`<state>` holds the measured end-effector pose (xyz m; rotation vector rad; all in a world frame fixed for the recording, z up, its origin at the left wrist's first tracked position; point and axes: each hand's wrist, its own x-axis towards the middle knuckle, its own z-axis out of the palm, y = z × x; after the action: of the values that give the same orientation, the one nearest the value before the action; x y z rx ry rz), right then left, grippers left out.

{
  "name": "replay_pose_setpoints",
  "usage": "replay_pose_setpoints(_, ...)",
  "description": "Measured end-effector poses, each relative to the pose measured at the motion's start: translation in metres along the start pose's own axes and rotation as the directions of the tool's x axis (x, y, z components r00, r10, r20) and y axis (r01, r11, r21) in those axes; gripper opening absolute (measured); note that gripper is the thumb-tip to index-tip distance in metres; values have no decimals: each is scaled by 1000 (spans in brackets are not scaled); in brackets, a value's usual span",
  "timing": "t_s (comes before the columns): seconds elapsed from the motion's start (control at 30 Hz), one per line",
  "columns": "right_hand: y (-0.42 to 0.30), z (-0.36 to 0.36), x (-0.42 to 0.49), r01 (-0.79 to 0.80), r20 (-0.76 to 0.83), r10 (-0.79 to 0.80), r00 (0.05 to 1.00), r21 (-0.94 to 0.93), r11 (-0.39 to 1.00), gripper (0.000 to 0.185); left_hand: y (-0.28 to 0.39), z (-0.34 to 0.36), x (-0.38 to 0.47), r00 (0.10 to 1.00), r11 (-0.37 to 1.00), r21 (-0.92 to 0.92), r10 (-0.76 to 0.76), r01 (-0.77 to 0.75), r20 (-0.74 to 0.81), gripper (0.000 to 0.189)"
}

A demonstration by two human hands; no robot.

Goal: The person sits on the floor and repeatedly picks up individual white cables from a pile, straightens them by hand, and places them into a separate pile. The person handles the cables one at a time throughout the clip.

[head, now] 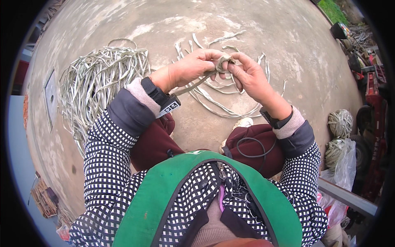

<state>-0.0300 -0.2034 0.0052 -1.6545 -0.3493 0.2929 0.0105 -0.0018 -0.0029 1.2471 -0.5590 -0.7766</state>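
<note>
Both hands meet in front of me around a small wound bundle of pale flat strip (224, 64). My left hand (197, 65) pinches its left side, with a tail of strip (197, 84) running down and left beneath the wrist. On the right side, my right hand (247, 70) grips the bundle between thumb and fingers. Loose lengths of the same strip (213, 103) lie in wide curves on the concrete below my hands. To the left spreads a large heap of tangled pale strips (105, 83).
Wound balls of strip (340, 123) sit at the right beside a clear plastic bag (345, 163). Behind them stands a red wheeled cart (375, 136). A metal bar (347, 196) juts in at lower right. A flat plate (51, 98) lies on the concrete floor (305, 61) at left.
</note>
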Motion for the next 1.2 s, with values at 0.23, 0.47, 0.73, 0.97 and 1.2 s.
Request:
replay_pose_setpoints(0.23, 2, 5, 4, -67, -100, 81, 992, 137, 988, 21, -7, 12, 8, 958, 983, 177, -3, 56, -285, 23)
replay_pose_setpoints(0.47, 9, 13, 3, -51, -89, 79, 993, 279, 959, 23, -9, 11, 10, 913, 991, 9, 130, -137, -386, 21)
replay_pose_setpoints(0.73, 15, -10, 4, -128, -22, 142, 990, 321, 938, 11, -3, 2, 4, 974, 999, -4, -33, 33, -225, 21)
replay_pose_setpoints(0.97, 15, -10, 0, -123, 34, 120, 992, 121, 985, 10, -3, -1, 5, 971, 952, 211, -198, 223, -133, 20)
replay_pose_setpoints(1.2, 17, 4, -6, 15, -60, -31, 998, -254, 967, 15, -17, 4, 8, 949, 795, 574, -6, 195, -315, 12)
